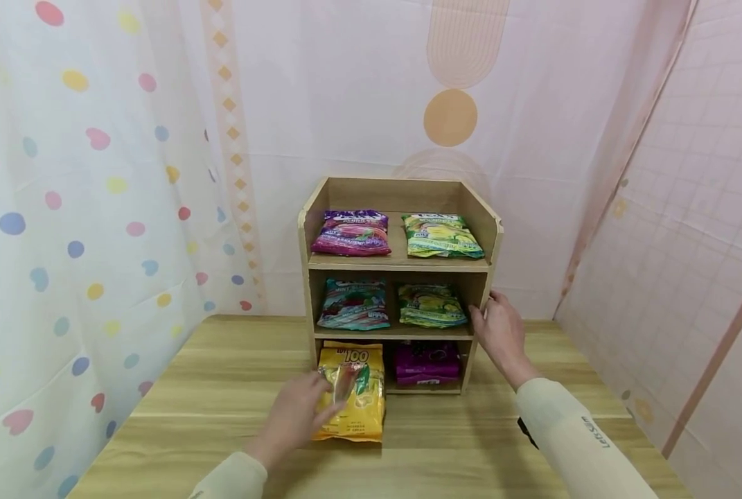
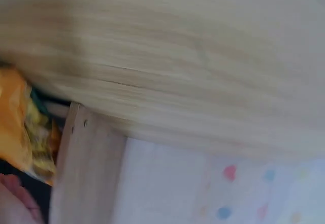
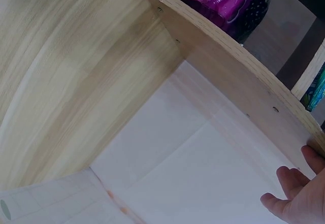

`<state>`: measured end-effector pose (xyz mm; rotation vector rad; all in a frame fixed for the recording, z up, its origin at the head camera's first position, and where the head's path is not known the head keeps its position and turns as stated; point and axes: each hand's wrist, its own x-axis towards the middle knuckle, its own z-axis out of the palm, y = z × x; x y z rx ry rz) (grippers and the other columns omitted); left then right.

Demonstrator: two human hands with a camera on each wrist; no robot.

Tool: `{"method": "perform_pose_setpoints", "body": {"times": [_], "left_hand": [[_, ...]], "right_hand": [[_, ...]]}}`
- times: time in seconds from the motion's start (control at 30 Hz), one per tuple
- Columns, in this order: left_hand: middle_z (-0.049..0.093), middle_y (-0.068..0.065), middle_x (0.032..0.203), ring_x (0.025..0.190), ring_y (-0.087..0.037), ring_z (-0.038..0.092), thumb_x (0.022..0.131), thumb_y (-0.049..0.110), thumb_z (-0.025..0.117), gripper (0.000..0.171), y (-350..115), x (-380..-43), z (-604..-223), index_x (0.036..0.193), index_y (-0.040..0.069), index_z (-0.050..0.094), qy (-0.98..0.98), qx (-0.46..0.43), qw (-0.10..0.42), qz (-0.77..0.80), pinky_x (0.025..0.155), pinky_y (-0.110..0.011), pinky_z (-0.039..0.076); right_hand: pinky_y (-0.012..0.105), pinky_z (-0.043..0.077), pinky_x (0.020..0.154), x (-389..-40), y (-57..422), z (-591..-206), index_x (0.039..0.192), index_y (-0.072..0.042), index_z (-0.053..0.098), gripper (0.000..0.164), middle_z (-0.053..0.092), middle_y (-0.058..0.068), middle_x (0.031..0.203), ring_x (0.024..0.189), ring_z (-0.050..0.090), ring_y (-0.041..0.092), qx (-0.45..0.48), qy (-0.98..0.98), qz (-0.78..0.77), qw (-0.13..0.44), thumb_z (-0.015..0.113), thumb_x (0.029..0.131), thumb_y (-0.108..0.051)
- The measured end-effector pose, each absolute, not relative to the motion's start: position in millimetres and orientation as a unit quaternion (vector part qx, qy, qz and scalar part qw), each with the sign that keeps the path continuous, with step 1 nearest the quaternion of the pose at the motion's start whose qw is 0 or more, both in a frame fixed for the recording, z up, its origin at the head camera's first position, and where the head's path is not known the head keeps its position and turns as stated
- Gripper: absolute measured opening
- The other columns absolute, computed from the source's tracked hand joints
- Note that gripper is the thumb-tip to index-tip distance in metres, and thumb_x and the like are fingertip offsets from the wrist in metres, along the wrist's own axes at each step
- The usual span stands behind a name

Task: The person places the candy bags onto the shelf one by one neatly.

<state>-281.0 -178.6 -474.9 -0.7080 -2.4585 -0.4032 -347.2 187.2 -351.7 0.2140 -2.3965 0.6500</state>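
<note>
A yellow LOT 100 candy bag [image 1: 353,409] with a fruit picture lies partly in the lower left compartment of a small wooden shelf [image 1: 402,265], its near end sticking out over the table. My left hand [image 1: 292,416] is over the bag's left side, blurred, fingers extended and thumb across the bag's front. In the left wrist view the yellow bag [image 2: 12,117] shows at the left edge, with part of the hand [image 2: 18,203] below it. At the shelf's right side panel, my right hand [image 1: 500,333] rests its fingertips near the front edge; its fingers [image 3: 290,181] look loosely bent.
A purple bag [image 1: 427,364] sits in the lower right compartment. On the middle level lie a teal bag [image 1: 354,305] and a green bag [image 1: 431,305]. The top holds a magenta bag [image 1: 353,234] and a yellow-green bag [image 1: 443,236]. Patterned curtains [image 1: 358,104] surround the wooden table [image 1: 221,388].
</note>
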Motion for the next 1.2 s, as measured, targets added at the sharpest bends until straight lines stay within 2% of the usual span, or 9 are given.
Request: {"method": "perform_pose_setpoints", "body": {"times": [0.07, 0.13, 0.23, 0.33, 0.43, 0.6, 0.87, 1.1, 1.2], "left_hand": [[0.062, -0.001, 0.103, 0.093, -0.020, 0.060, 0.083, 0.062, 0.069, 0.054, -176, -277, -480, 0.108, 0.014, 0.067, -0.889, -0.358, 0.283, -0.050, 0.083, -0.044, 0.052], [0.061, -0.002, 0.110, 0.099, -0.021, 0.059, 0.081, 0.065, 0.068, 0.060, -174, -275, -485, 0.118, 0.017, 0.064, -0.862, -0.423, 0.278, 0.024, 0.085, -0.045, 0.051], [0.060, 0.000, 0.113, 0.100, -0.019, 0.058, 0.084, 0.049, 0.073, 0.052, -170, -275, -491, 0.125, 0.020, 0.060, -0.833, -0.467, 0.281, 0.092, 0.082, -0.039, 0.050], [0.062, -0.001, 0.114, 0.099, -0.019, 0.059, 0.084, 0.023, 0.075, 0.041, -166, -277, -492, 0.123, 0.020, 0.061, -0.822, -0.472, 0.302, 0.102, 0.079, -0.037, 0.050], [0.064, -0.002, 0.118, 0.102, -0.020, 0.062, 0.085, 0.012, 0.074, 0.041, -163, -280, -489, 0.124, 0.019, 0.063, -0.829, -0.461, 0.307, 0.077, 0.079, -0.037, 0.052], [0.065, -0.006, 0.126, 0.110, -0.024, 0.064, 0.086, 0.006, 0.073, 0.048, -156, -286, -483, 0.131, 0.017, 0.063, -0.858, -0.417, 0.296, 0.050, 0.087, -0.041, 0.054], [0.062, -0.008, 0.131, 0.120, -0.029, 0.059, 0.088, 0.001, 0.069, 0.050, -144, -295, -480, 0.135, 0.014, 0.060, -0.904, -0.335, 0.260, 0.056, 0.099, -0.048, 0.046], [0.064, -0.008, 0.128, 0.117, -0.026, 0.060, 0.080, 0.002, 0.075, 0.049, -147, -281, -483, 0.127, 0.011, 0.065, -0.864, -0.404, 0.290, 0.072, 0.098, -0.044, 0.048], [0.067, -0.006, 0.123, 0.112, -0.023, 0.063, 0.083, 0.007, 0.071, 0.039, -149, -272, -486, 0.122, 0.011, 0.069, -0.828, -0.453, 0.320, 0.082, 0.093, -0.037, 0.051]], "right_hand": [[0.055, 0.049, 0.091, -347, 187, -351, 0.094, 0.015, 0.067, 0.029, 0.056, 0.032, 0.129, 0.109, 0.059, 0.049, 0.079, -0.912, 0.249, 0.316, 0.063, 0.095, -0.014], [0.055, 0.048, 0.092, -347, 187, -351, 0.093, 0.014, 0.067, 0.029, 0.056, 0.032, 0.130, 0.110, 0.059, 0.049, 0.077, -0.914, 0.248, 0.313, 0.063, 0.096, -0.014], [0.056, 0.049, 0.090, -347, 187, -351, 0.093, 0.014, 0.068, 0.029, 0.057, 0.031, 0.130, 0.109, 0.060, 0.049, 0.074, -0.914, 0.246, 0.314, 0.063, 0.096, -0.015], [0.056, 0.050, 0.088, -348, 187, -352, 0.096, 0.013, 0.068, 0.030, 0.058, 0.030, 0.129, 0.107, 0.061, 0.048, 0.073, -0.914, 0.244, 0.317, 0.063, 0.096, -0.016], [0.056, 0.050, 0.088, -348, 187, -352, 0.098, 0.014, 0.068, 0.030, 0.058, 0.030, 0.129, 0.107, 0.061, 0.048, 0.074, -0.913, 0.245, 0.317, 0.063, 0.096, -0.015], [0.056, 0.050, 0.089, -348, 188, -352, 0.100, 0.014, 0.068, 0.031, 0.057, 0.030, 0.129, 0.108, 0.060, 0.049, 0.073, -0.914, 0.245, 0.315, 0.063, 0.096, -0.016], [0.055, 0.049, 0.091, -348, 188, -354, 0.100, 0.014, 0.068, 0.031, 0.057, 0.030, 0.129, 0.109, 0.060, 0.048, 0.074, -0.913, 0.248, 0.315, 0.062, 0.097, -0.016], [0.056, 0.048, 0.092, -348, 188, -354, 0.098, 0.015, 0.067, 0.031, 0.057, 0.031, 0.128, 0.109, 0.059, 0.049, 0.078, -0.914, 0.242, 0.318, 0.062, 0.097, -0.016], [0.056, 0.048, 0.091, -348, 188, -353, 0.098, 0.015, 0.067, 0.031, 0.057, 0.032, 0.128, 0.109, 0.059, 0.049, 0.075, -0.914, 0.243, 0.315, 0.062, 0.097, -0.015]]}}
